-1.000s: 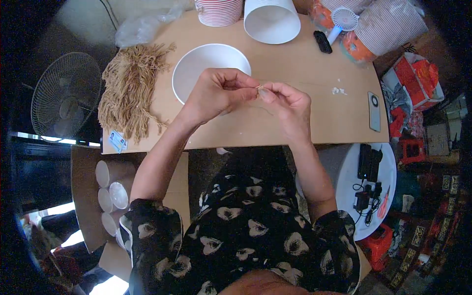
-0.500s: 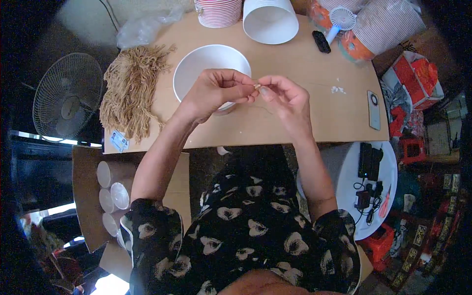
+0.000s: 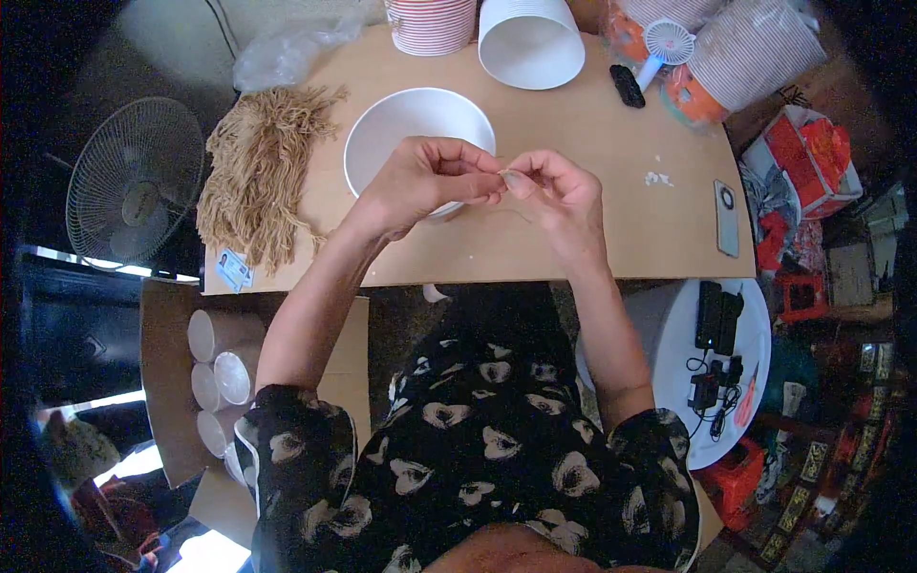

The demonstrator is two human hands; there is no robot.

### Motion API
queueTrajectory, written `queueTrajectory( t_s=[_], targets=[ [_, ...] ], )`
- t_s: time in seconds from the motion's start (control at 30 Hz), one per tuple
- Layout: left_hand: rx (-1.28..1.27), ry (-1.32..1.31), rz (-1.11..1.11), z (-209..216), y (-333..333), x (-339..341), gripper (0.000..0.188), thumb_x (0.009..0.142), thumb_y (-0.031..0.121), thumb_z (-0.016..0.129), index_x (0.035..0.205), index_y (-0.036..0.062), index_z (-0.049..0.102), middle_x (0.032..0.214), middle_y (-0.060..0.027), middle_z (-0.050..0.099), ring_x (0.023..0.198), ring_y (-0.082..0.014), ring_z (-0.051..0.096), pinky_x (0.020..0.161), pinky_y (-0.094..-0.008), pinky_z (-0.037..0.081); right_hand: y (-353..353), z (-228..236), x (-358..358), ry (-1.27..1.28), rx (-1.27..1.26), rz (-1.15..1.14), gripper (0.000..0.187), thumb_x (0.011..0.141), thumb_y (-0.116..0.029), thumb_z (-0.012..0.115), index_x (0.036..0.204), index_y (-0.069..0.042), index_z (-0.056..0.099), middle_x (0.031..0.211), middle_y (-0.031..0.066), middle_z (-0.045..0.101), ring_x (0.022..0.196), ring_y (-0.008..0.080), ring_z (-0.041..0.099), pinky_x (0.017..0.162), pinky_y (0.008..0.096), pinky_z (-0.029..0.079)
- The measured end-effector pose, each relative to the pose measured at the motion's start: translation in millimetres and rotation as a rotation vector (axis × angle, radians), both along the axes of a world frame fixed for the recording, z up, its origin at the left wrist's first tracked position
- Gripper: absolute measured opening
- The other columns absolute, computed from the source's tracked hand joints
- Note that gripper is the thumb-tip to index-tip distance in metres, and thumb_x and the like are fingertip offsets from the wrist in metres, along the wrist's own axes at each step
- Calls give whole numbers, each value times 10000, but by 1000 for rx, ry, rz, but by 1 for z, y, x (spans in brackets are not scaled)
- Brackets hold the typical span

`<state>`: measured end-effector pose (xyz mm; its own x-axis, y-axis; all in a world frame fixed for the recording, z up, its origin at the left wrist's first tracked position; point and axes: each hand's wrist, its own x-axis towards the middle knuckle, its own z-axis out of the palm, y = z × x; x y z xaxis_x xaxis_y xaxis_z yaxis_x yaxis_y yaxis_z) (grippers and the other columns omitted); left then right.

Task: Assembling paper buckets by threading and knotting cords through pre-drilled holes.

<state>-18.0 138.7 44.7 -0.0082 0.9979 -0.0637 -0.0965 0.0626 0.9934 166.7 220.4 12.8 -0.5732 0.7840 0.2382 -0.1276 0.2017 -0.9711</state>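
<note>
My left hand (image 3: 430,177) and my right hand (image 3: 559,196) meet above the table, just right of the white bowl (image 3: 420,100). Fingertips of both hands are pinched together around something tiny and pale, too small to name. The left hand overlaps the near right side of the bowl. A bundle of tan, stringy strands (image 3: 267,172) lies left of the bowl. Small white scraps (image 3: 657,179) are scattered on the table right of my right hand.
At the back stand a striped stack of paper tubs (image 3: 432,27) and a tipped white tub (image 3: 531,48). Bagged tubs (image 3: 755,62), a small handheld fan (image 3: 666,46) and a phone (image 3: 726,218) are to the right. A card (image 3: 232,271) lies at the left front corner.
Both hands stay pinched together, with fingertips drawn closer and covering more of the tiny pale thing. The whole view has shifted slightly.
</note>
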Motion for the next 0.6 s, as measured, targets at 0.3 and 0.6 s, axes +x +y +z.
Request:
queueTrajectory(
  t_s=[0.3, 0.6],
  targets=[
    [-10, -32, -25, -3, 2, -5, 181, 863, 23, 726, 1027, -48, 694, 886, -98, 722, 795, -132, 696, 723, -249, 567, -2, 4, 3, 19, -157, 64, 106, 876, -98, 723, 929, -15, 684, 850, -12, 659, 778, 46, 591, 708, 196, 483],
    [62, 16, 25, -5, 2, 0, 125, 890, 51, 705, 998, -7, 675, 840, -67, 709, 726, -114, 663, 650, -242, 532, -1, -5, 2, 22, 41, 41, 108, 888, -95, 704, 934, 0, 680, 858, 2, 671, 800, 77, 613, 754, 233, 500]
  ],
)
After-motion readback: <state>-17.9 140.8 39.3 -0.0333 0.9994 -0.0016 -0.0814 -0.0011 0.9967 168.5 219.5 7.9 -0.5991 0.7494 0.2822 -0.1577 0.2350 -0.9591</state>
